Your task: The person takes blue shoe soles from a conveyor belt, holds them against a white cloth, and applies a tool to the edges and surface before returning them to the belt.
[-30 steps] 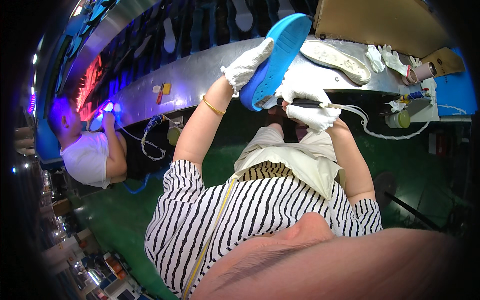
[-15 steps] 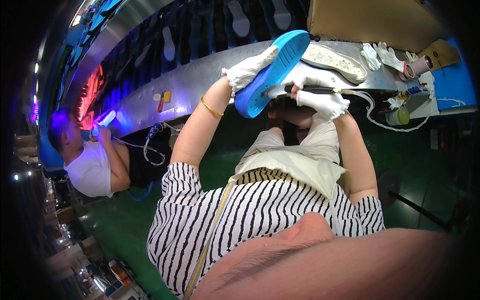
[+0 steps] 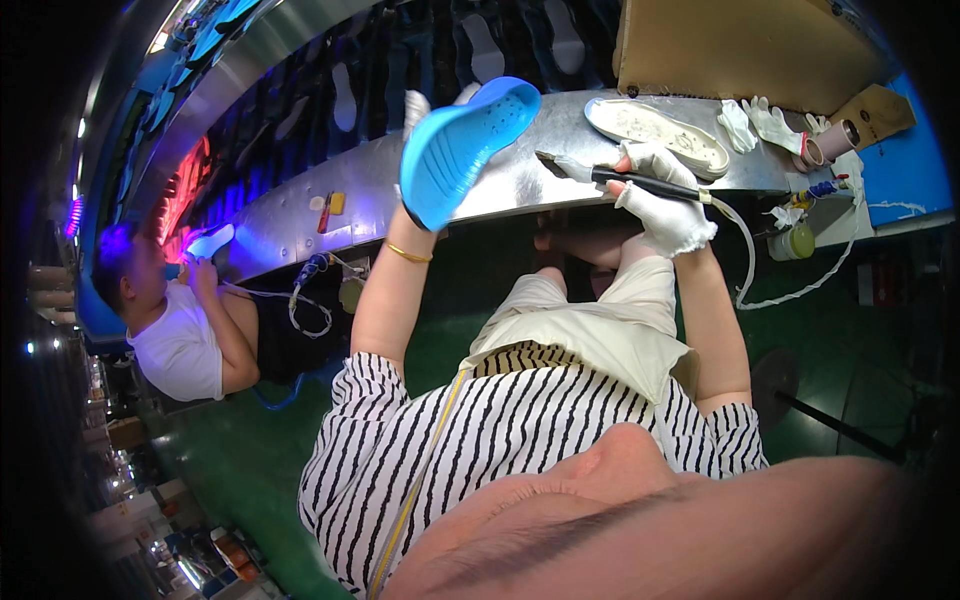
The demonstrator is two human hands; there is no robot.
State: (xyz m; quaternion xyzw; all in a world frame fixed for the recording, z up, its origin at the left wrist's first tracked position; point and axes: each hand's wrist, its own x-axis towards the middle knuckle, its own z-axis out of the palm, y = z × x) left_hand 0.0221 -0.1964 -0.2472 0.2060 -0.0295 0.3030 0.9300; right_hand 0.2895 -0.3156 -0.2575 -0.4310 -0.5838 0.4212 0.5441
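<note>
A blue shoe sole is tilted up over the metal bench edge, its grooved and dotted face showing. My left hand, in a white glove, grips it from behind, and most of the fingers are hidden by the sole. In my gloved right hand is a flat brush with a black handle, bare fingertips closed round it. Its bristles point left toward the sole, apart from it. A white tube runs from the handle's rear end. Just beyond the right hand, a cream sole-shaped piece lies on the bench.
The metal bench curves across the front. Behind it, a dark rack or conveyor carries several soles. White gloves, a cardboard box and a jar are at right. A co-worker at left holds a sole under purple light.
The blue sole has swung left and turned, with my left hand now mostly behind it. The brush has come away from the sole, and my right hand has shifted slightly right.
</note>
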